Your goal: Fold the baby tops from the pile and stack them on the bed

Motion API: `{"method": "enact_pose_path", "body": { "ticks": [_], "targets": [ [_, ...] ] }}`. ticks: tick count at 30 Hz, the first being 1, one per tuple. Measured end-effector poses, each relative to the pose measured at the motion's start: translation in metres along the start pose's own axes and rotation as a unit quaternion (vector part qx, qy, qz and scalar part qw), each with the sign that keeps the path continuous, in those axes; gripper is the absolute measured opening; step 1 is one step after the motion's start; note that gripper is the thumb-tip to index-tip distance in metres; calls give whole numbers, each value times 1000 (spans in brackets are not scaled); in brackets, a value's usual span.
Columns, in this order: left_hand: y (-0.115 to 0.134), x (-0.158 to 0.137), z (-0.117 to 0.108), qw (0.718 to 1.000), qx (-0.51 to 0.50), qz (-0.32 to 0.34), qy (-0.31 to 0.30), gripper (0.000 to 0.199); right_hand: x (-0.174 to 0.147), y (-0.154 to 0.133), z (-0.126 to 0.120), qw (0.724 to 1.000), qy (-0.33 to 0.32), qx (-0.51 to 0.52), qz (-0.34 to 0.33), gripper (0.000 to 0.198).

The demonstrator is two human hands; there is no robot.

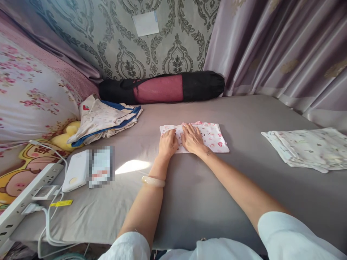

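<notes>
A folded white garment point(215, 136) with pink and red prints lies flat on the grey sheet in front of me; a bit of pink frill shows along its far edge. My left hand point(168, 143) is at its left end, fingers curled in against the fabric, their tips mostly hidden. Pressed flat on the middle of the garment is my right hand point(193, 139), with fingers stretched out and slightly spread. A pale bangle point(153, 181) circles my left wrist.
To the right lies a folded pale printed cloth stack point(306, 148). A pile of blue-edged clothes point(108, 119) sits left, near a white power bank point(76, 170), a blurred packet point(101, 167) and a power strip point(29, 195) with cables. Behind lies a black-and-red rolled bag point(159, 88).
</notes>
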State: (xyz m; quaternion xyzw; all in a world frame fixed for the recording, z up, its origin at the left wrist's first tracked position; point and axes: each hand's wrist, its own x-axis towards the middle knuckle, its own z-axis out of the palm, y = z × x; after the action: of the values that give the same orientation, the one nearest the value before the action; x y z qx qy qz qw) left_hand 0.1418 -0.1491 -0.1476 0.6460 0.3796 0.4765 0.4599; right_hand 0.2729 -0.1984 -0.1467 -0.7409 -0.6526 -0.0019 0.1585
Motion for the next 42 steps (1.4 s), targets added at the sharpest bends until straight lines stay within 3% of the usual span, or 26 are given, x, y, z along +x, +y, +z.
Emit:
{"method": "enact_pose_path", "body": {
  "ticks": [4,12,22,29,31,37,42],
  "targets": [
    [-2,-5,5,995,84,21,-56,24,-5,5,3,1000,-20,-15,7,56],
    [-9,-6,7,982,170,42,-76,14,-3,7,9,1000,-7,-5,2,56],
    [-16,-10,9,938,306,93,-130,40,-15,37,-8,998,-20,-15,52,57],
    [-10,-13,10,915,356,118,-148,50,-17,39,-5,999,-14,-9,50,57],
    [-8,-14,10,893,403,124,-156,53,-16,39,-6,999,-17,-7,49,57],
    [-3,-14,11,780,583,116,-193,67,-19,55,-16,998,-28,-17,53,57],
    [2,-14,12,756,612,108,-206,69,-26,72,-19,997,-10,-47,67,59]
  ]
}}
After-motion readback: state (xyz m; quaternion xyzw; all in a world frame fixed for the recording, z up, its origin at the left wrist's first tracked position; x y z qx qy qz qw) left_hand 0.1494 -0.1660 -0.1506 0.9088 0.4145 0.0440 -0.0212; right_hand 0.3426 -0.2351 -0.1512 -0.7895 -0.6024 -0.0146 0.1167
